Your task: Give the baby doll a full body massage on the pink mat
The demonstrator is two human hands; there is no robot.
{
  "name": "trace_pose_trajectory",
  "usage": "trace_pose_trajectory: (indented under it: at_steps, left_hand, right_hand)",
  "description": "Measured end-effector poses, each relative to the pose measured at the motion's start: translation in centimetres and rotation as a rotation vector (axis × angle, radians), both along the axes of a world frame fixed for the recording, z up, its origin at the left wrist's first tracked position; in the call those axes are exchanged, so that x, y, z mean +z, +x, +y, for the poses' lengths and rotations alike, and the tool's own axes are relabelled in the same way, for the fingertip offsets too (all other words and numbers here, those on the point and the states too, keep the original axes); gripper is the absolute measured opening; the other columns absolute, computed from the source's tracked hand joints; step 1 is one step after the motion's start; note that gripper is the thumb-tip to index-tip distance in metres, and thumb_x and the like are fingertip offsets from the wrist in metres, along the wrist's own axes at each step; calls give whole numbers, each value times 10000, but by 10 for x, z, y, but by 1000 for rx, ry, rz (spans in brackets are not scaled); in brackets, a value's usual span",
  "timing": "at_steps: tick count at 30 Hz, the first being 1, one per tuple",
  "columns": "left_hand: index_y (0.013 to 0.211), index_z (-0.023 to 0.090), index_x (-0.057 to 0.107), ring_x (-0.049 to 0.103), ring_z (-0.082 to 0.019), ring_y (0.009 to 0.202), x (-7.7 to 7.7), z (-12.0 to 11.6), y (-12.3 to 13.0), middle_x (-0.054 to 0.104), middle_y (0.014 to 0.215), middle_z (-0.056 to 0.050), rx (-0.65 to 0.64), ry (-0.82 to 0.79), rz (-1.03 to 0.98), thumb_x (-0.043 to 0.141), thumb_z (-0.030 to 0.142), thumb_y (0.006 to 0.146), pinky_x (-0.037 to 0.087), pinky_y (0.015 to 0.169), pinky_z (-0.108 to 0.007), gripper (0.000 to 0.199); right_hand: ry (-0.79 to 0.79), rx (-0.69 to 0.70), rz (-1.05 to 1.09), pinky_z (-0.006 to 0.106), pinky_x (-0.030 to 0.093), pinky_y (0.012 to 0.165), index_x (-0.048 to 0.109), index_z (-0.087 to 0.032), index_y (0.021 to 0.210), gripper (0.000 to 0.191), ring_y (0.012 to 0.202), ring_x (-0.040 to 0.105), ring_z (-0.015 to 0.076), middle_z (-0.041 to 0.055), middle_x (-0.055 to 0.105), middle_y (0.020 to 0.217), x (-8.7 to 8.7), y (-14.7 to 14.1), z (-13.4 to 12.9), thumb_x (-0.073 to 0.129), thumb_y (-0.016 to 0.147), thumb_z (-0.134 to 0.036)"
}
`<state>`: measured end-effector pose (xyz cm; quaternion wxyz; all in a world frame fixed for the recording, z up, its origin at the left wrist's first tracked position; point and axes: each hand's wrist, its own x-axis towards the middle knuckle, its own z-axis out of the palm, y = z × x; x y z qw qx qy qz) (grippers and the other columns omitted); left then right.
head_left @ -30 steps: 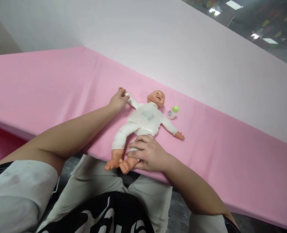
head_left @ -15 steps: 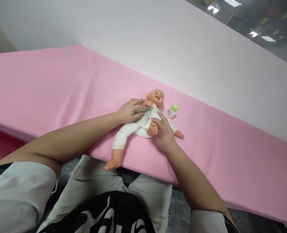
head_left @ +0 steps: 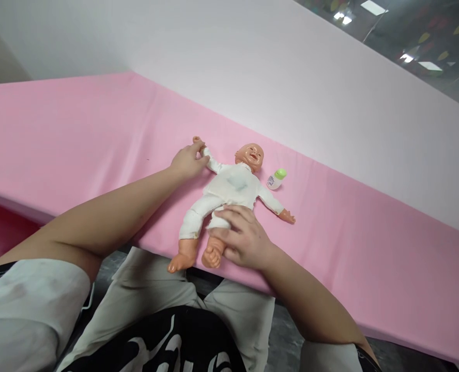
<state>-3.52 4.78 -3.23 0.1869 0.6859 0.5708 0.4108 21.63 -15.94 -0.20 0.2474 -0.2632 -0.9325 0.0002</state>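
A baby doll (head_left: 235, 185) in white cloth lies on its back, its head toward the wall and its feet at the near edge. My left hand (head_left: 188, 161) has its fingers and thumb closed round the doll's arm on the left, near the small hand. Over the doll's leg on the right lies my right hand (head_left: 245, 237), fingers wrapped round it just above the foot. The doll's other arm is stretched out to the right, untouched. Beside the doll's head stands a small bottle (head_left: 277, 179) with a green cap.
The pink padded surface (head_left: 369, 248) runs across the view, with a white wall (head_left: 291, 82) behind it. Dark glass (head_left: 415, 46) with light reflections is at the upper right. My lap is below the near edge.
The doll's left-side arm has swung outward with my left hand. Its raised leg has come down flat toward me with my right hand, uncovering the torso.
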Motion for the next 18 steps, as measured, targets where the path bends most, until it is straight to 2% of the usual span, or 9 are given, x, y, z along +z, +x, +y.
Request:
trace_pose_trajectory:
  at_steps: [3,7,10,13,15,17,18]
  left_hand:
    - [1376,273,654,654,-394,1169,-4,10,-11,726,1287,-135,70,-97,58,685,458,870,484,1036,-550,540]
    - [1218,274,706,656,-418,1112,-6,13,-15,754,1135,-141,85,-106,169,688,549,832,479,1005,-565,474]
    - [1084,243,724,624,-452,1148,-6,11,-14,743,1061,-162,113,-112,268,644,620,849,418,1054,-623,452]
    - [1089,215,726,556,-500,1243,-3,6,-11,702,1167,-209,155,-90,300,630,655,854,342,1097,-693,508]
    - [1159,205,726,503,-524,1303,0,-2,-7,652,1269,-229,165,-22,303,639,642,855,306,1118,-721,539]
    - [1249,213,715,474,-518,1346,5,-12,1,605,1366,-222,123,72,301,634,603,875,298,1146,-715,547]
    - [1292,219,706,472,-505,1362,8,-18,7,588,1404,-211,78,116,300,625,582,889,303,1163,-701,548]
  right_hand:
    - [-42,103,-74,507,461,1155,767,-288,1178,289,1341,569,301,66,722,1342,-6,-7,-4,714,961,-473]
    - [-61,137,-129,525,432,1169,773,-297,1190,467,1362,560,313,77,717,1382,-13,-9,-2,720,920,-674]
    - [-88,155,-126,531,414,1195,757,-301,1241,557,1418,539,322,89,700,1424,-10,-7,1,745,873,-719]
    - [-116,171,14,502,461,1172,733,-272,1280,622,1374,598,304,105,729,1374,-6,1,8,765,850,-720]
    - [-112,79,156,471,516,1111,737,-250,1244,483,1263,671,278,110,760,1296,-5,10,17,723,928,-615]
    - [-96,-148,242,443,544,1036,756,-238,1127,265,1121,712,258,98,789,1166,-4,21,29,628,1009,-438]
    - [-100,-294,234,431,547,993,758,-236,1054,220,1054,714,255,88,793,1084,-4,27,35,583,1023,-365]
